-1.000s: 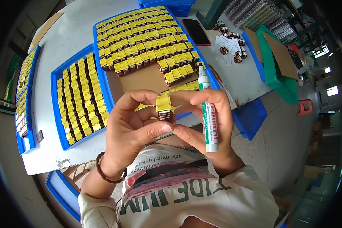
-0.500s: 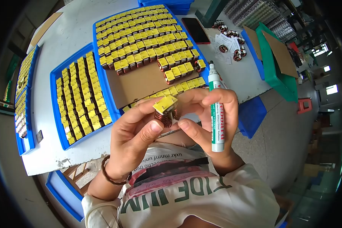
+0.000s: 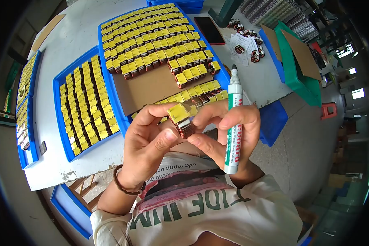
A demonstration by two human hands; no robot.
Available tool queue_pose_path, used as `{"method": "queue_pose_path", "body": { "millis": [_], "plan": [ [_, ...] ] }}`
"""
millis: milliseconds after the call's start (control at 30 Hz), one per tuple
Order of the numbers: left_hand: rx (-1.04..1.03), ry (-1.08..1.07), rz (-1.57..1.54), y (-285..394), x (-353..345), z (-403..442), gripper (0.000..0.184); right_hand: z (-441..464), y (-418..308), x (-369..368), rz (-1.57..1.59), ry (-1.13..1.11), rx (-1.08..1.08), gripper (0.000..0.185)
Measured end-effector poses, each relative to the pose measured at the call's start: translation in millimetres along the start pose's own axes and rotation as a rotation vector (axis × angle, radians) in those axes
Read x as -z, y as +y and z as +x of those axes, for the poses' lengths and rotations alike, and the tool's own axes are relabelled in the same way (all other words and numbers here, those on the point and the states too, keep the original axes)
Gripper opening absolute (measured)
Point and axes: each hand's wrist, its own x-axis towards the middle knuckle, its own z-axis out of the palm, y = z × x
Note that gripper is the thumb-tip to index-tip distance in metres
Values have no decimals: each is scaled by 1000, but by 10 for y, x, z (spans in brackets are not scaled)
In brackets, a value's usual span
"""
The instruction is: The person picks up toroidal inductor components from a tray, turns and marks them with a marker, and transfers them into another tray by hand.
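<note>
Between the thumb and fingers of my left hand (image 3: 145, 141) is a toroidal coil (image 3: 185, 128) with copper windings and a yellow cap (image 3: 178, 112) facing up. My right hand (image 3: 244, 131) carries an uncapped whiteboard marker (image 3: 235, 135) across its fingers, dark tip pointing away from me. The right thumb and index finger are also closed in at the coil's right side; whether they both touch it I cannot tell. Just beyond my hands is a blue tray (image 3: 109, 88) with rows of similar yellow-capped coils and a bare patch of cardboard (image 3: 141, 91).
Left of it stands a second blue tray (image 3: 58, 123) of capped coils, with more trays at the far left. A phone (image 3: 209, 30), uncapped coils (image 3: 255, 56) and paper slips lie at the back right. A green crate (image 3: 299, 82) is further right.
The coil has tilted and turned in my fingers, showing more of its side windings. The marker has shifted slightly right and toward me with my right hand.
</note>
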Motion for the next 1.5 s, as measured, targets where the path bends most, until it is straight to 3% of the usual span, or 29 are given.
{"method": "queue_pose_path", "body": {
  "millis": [333,700,833,1500],
  "plan": [
    [8,5,49,27,-11,5,54,-11,46,2,-43,-69,67,45],
    [-90,-21,197,28,-26,5,52,-29,53,18,-112,-60,89,48],
    [44,14,-133,45,-55,20,49,-23,13,0,-198,9,74,50],
    [214,91,-290,-28,103,4,39,-6,143,21,-154,1,29,53]
  ]
}}
